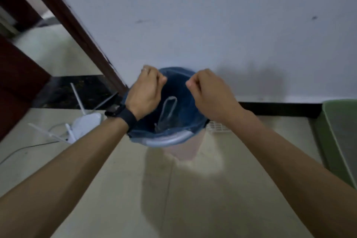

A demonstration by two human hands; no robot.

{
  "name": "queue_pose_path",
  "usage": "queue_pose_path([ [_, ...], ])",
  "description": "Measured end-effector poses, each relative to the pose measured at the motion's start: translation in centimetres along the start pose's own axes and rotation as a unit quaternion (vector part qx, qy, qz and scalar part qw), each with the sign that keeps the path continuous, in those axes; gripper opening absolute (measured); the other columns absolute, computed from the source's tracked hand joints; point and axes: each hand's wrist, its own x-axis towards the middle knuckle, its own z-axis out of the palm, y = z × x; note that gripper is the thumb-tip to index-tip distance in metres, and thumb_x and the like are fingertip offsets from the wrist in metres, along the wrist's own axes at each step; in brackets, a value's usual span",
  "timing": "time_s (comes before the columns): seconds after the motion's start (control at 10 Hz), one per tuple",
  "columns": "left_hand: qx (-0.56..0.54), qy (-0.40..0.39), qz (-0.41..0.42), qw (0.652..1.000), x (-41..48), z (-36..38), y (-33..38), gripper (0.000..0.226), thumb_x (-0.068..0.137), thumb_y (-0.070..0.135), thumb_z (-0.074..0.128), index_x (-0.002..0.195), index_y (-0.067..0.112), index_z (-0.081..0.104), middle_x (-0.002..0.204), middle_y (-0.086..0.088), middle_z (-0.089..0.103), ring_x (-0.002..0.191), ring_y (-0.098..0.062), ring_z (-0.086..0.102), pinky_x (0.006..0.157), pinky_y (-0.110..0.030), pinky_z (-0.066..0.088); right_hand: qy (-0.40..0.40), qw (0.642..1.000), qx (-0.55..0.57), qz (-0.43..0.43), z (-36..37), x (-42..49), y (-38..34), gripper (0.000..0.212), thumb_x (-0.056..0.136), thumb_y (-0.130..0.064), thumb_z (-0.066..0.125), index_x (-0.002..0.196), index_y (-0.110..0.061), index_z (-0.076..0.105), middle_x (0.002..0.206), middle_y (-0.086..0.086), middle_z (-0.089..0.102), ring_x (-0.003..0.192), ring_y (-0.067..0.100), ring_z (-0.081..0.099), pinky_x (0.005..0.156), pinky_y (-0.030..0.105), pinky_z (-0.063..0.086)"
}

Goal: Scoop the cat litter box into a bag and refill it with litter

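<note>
A blue plastic bag (181,114) lines a pale bin (185,150) standing on the floor against the wall. My left hand (144,92) pinches the bag's far left rim, and my right hand (210,94) pinches the far right rim. Both hands hold the mouth of the bag open above the bin. A clear plastic item (167,114) lies inside the bag. At the right edge, the green litter box (336,141) shows only partly, with grey litter inside. A white slotted scoop (217,126) peeks out behind the bin.
A white router (85,125) with antennas and a cable sits on the floor to the left. A dark wooden door frame (77,31) runs diagonally at the upper left. Pale floor tiles (173,199) stretch toward me between my arms.
</note>
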Motion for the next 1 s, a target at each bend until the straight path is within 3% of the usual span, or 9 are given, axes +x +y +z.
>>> queue_pose_path([
  [0.1,0.037,-0.040,-0.022,0.998,-0.8,0.6,-2.1,0.028,0.103,0.030,0.034,0.091,0.009,0.048,0.100,-0.014,0.047,0.087,-0.034,0.050,0.081,-0.053,0.044,-0.079,0.988,-0.124,-0.051,1.7,1.9,-0.7,0.029,0.104,-0.031,0.036,0.105,-0.008,0.055,0.109,0.010,0.053,0.100,0.028,0.052,0.083,0.034,0.039],
  [0.3,0.139,-0.112,-0.020,0.984,-2.6,1.2,-3.0,0.041,0.104,0.039,0.032,0.097,0.015,0.065,0.118,-0.002,0.056,0.102,-0.025,0.054,0.084,-0.040,0.045,-0.115,0.955,-0.265,-0.062,3.3,2.3,-0.7,0.036,0.105,-0.034,0.027,0.104,-0.009,0.052,0.107,0.011,0.057,0.104,0.031,0.050,0.085,0.041,0.042],
  [0.4,0.157,-0.116,-0.017,0.981,-3.2,1.1,-3.5,0.028,0.098,0.048,0.045,0.087,0.027,0.060,0.114,0.005,0.056,0.104,-0.021,0.051,0.084,-0.036,0.040,-0.124,0.955,-0.264,-0.050,4.1,1.9,0.2,0.025,0.101,-0.035,0.039,0.110,-0.014,0.050,0.114,0.008,0.055,0.107,0.028,0.046,0.090,0.040,0.040],
  [0.5,0.114,-0.141,-0.033,0.983,-3.8,1.5,-4.4,0.031,0.086,0.034,0.067,0.114,0.028,0.053,0.130,0.003,0.050,0.120,-0.022,0.046,0.097,-0.037,0.040,-0.158,0.959,-0.235,-0.024,4.3,1.4,1.3,0.039,0.096,-0.041,0.049,0.128,-0.020,0.045,0.125,0.002,0.053,0.116,0.026,0.044,0.099,0.040,0.037],
  [0.6,0.039,-0.124,-0.041,0.991,-3.9,1.9,-4.8,0.044,0.085,0.006,0.062,0.125,0.025,0.056,0.133,0.001,0.049,0.119,-0.021,0.049,0.095,-0.034,0.045,-0.143,0.966,-0.213,-0.031,4.2,1.3,1.7,0.031,0.097,-0.043,0.047,0.123,-0.026,0.050,0.115,-0.003,0.061,0.108,0.022,0.051,0.098,0.039,0.038],
  [0.7,0.015,-0.109,-0.047,0.993,-4.0,2.2,-5.2,0.034,0.091,0.002,0.055,0.117,0.023,0.061,0.116,0.000,0.060,0.101,-0.018,0.060,0.083,-0.027,0.048,-0.133,0.965,-0.222,-0.046,4.3,1.1,1.7,0.020,0.100,-0.037,0.042,0.104,-0.025,0.057,0.092,-0.002,0.066,0.092,0.022,0.055,0.092,0.038,0.039],
  [0.8,0.060,-0.112,-0.034,0.991,-4.1,2.1,-5.2,0.019,0.099,0.020,0.049,0.115,0.025,0.059,0.106,-0.001,0.066,0.096,-0.023,0.062,0.080,-0.039,0.051,-0.112,0.967,-0.218,-0.064,4.6,1.0,2.0,0.021,0.096,-0.028,0.044,0.110,-0.024,0.060,0.099,-0.002,0.067,0.101,0.023,0.054,0.094,0.036,0.037],
  [0.9,0.148,-0.108,-0.014,0.983,-4.4,2.2,-5.1,0.025,0.095,0.035,0.053,0.118,0.028,0.060,0.112,0.002,0.065,0.110,-0.022,0.057,0.094,-0.037,0.043,-0.116,0.969,-0.210,-0.052,4.9,0.8,2.6,0.036,0.091,-0.032,0.048,0.124,-0.026,0.059,0.122,-0.004,0.062,0.122,0.020,0.045,0.107,0.035,0.029],
  [1.0,0.165,-0.125,-0.044,0.977,-4.3,2.2,-5.5,0.040,0.087,0.019,0.060,0.125,0.030,0.057,0.124,0.002,0.061,0.117,-0.021,0.055,0.104,-0.038,0.035,-0.086,0.973,-0.207,-0.047,5.0,0.5,2.9,0.034,0.093,-0.036,0.047,0.121,-0.025,0.062,0.125,-0.005,0.062,0.129,0.017,0.041,0.110,0.033,0.025],
])
